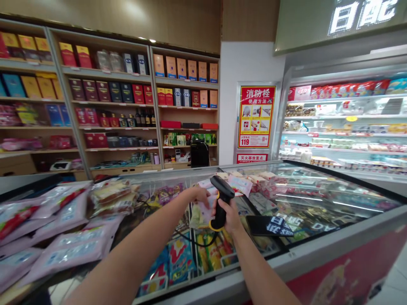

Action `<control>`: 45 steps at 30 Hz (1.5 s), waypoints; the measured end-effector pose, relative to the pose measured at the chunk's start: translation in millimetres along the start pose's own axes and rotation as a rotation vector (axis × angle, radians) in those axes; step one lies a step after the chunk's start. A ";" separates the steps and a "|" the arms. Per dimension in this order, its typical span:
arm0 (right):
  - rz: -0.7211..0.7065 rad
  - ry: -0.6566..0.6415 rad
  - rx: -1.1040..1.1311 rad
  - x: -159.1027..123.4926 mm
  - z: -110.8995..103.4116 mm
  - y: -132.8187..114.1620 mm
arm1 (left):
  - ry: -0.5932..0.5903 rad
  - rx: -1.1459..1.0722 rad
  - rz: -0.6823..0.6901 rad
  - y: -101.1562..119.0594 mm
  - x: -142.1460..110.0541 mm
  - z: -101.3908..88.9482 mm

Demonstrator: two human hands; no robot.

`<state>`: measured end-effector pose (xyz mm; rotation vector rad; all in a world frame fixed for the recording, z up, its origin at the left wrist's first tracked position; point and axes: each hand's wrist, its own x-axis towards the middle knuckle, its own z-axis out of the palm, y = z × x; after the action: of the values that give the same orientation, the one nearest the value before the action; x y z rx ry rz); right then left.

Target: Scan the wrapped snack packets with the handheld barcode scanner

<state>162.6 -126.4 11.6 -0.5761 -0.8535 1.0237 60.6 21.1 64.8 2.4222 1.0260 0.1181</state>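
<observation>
My right hand (231,215) is wrapped around the handle of a black and yellow barcode scanner (221,188), held upright over the freezer. Its black cable loops down and away to the left. Just left of the scanner, my left hand (201,195) is closed on the edge of a pale pink plastic packet (208,212), partly hidden by the scanner and my fingers. More pink packets (242,184) lie behind the scanner on the freezer. A dark phone (269,225) lies flat on the glass right of my right hand.
A chest freezer (302,258) with a glass top spans the front, with colourful packs (181,258) inside. Several pink bags (71,237) and clear bags of food (112,197) are piled at the left. Behind stand shelves of boxes (116,92) and a lit refrigerated display (346,118).
</observation>
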 end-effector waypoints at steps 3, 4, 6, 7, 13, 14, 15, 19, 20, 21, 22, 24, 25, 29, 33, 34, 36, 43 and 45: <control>0.030 0.022 0.033 -0.8 1.9 -0.7 | -0.148 0.041 -0.137 -24.3 -14.1 -35.5; 0.037 0.030 0.035 -1.2 2.5 -1.1 | -0.078 0.059 -0.172 -31.3 -20.6 -43.8; 0.055 0.028 0.024 -2.8 3.0 -1.5 | 0.185 0.141 -0.246 -42.1 -37.4 -51.2; 0.064 0.024 0.018 -3.9 3.1 -1.6 | 0.306 0.203 -0.293 -45.9 -48.2 -50.5; 0.097 0.067 0.006 -1.0 8.5 4.5 | 0.361 0.425 -0.577 -53.4 -124.3 -8.1; 0.107 0.083 -0.016 3.8 12.2 7.3 | 0.328 0.394 -0.596 -52.5 -131.3 1.7; 0.127 0.095 -0.047 10.0 16.9 10.7 | 0.310 0.352 -0.609 -51.3 -135.0 11.1; 0.319 0.108 -0.169 37.2 40.4 31.3 | 0.387 0.154 -0.668 -50.0 -125.4 34.2; 0.380 0.123 -0.187 41.8 45.6 37.7 | 0.430 0.098 -0.682 -52.7 -121.3 34.7; 0.425 0.137 -0.199 44.8 50.0 44.2 | 0.471 0.033 -0.687 -56.7 -118.1 33.4; 0.459 0.149 -0.208 46.3 53.4 50.5 | 0.503 -0.045 -0.685 -62.0 -116.2 30.5; 0.493 0.146 -0.193 46.4 57.7 61.4 | 0.545 -0.241 -0.656 -73.9 -116.3 22.9; 0.504 0.131 -0.165 46.0 58.9 65.2 | 0.546 -0.377 -0.635 -79.6 -117.4 19.1; 0.496 0.024 -0.011 50.5 59.7 64.0 | 0.577 -1.036 -0.459 -94.4 -117.8 11.2; 0.334 -0.115 -0.032 55.5 48.8 41.0 | 0.912 -1.288 -0.217 -111.0 -109.0 12.0; 0.322 -0.144 -0.069 54.2 44.0 35.0 | 0.986 -1.284 -0.176 -117.7 -106.9 13.0; 0.371 -0.193 -0.182 48.9 34.5 26.3 | 1.080 -1.242 -0.131 -132.7 -104.1 15.5; 0.548 -0.334 -0.521 31.4 31.8 30.3 | 1.217 -1.061 -0.147 -151.2 -99.2 23.7; 0.562 -0.336 -0.556 29.3 35.3 31.5 | 1.214 -1.019 -0.137 -147.1 -98.2 24.4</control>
<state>125.2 -85.5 17.2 -1.1820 -1.3323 1.4226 -98.4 29.5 -16.0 1.1774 1.1127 1.7177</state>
